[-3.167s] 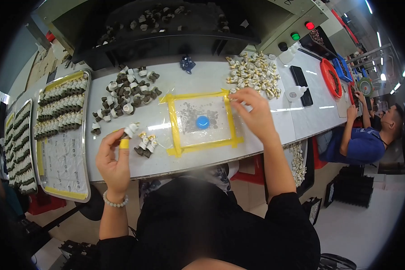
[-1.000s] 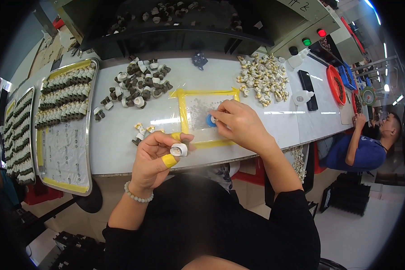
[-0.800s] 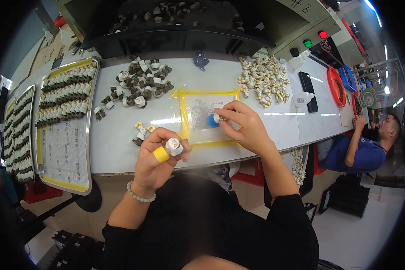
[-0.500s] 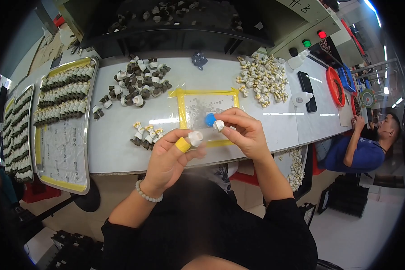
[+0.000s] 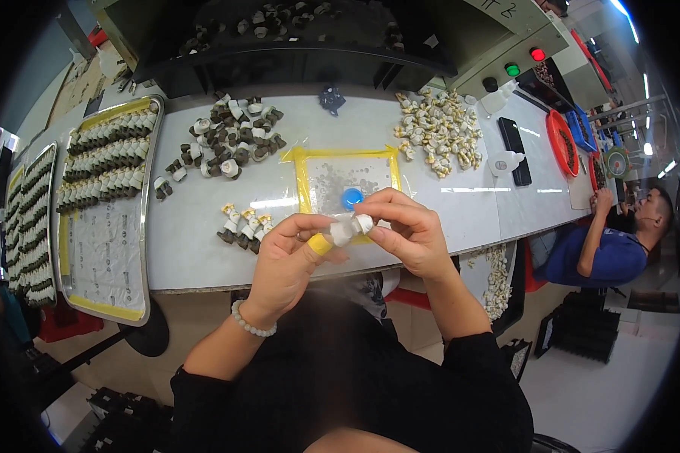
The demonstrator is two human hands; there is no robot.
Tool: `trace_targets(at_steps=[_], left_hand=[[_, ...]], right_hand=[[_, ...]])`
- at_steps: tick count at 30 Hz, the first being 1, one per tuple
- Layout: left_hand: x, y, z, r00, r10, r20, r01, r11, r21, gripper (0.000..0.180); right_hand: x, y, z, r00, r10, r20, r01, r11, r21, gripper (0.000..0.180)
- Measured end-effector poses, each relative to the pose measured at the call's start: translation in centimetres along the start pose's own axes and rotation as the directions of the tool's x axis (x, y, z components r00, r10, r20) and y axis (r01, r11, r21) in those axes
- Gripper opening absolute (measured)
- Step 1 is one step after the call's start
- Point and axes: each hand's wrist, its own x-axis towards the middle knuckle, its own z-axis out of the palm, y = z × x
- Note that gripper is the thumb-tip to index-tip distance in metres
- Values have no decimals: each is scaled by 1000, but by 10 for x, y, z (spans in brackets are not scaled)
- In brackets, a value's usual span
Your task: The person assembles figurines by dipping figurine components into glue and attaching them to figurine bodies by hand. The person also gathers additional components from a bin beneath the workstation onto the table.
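My left hand point(image 5: 283, 260), with yellow tape round its thumb, is closed on a blurred white figurine piece point(image 5: 341, 232). Between the thumb and fingers of my right hand point(image 5: 415, 240) is a small white figurine part point(image 5: 363, 223). The two parts meet or almost meet; I cannot tell which. Just beyond my right fingertips is a round blue cap point(image 5: 352, 198), over a yellow-taped rectangle point(image 5: 304, 181) on the table. Several joined figurines point(image 5: 247, 226), white with dark bases and gold tops, lie to the left of my left hand.
White-and-dark pieces point(image 5: 238, 136) are heaped at the back left, white-and-gold pieces point(image 5: 440, 130) at the back right. Metal trays point(image 5: 145, 283) with rows of figurines stand at the left. Squeeze bottles point(image 5: 504, 161) and a black phone point(image 5: 514, 151) lie right. A co-worker point(image 5: 601, 241) sits far right.
My hands have come closer together, bringing the two white parts end to end. My right fingers have shifted slightly down, so more of the blue cap shows.
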Motion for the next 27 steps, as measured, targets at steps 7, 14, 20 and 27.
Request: trace_targets(at_steps=[7,14,20,27], left_hand=[[-1,-2,-1,1000,11,2,-11,1000,10,21],[-1,-4,-1,999,39,-2,-39,999,18,21],[-2,-7,-2,995,100,1,-100,993,58,23],[-3,-5,-1,978,201,57,-209,949,236,23]], right_hand=[[-2,-5,4,997,-70,-24,66,989,-136,29],[-3,-9,7,991,-129,-36,113,949,-293,29],[-4,-7,9,964,-267,-6,242,881,-407,31],[-5,-10,6,979,-203,11,191,900,-393,30]])
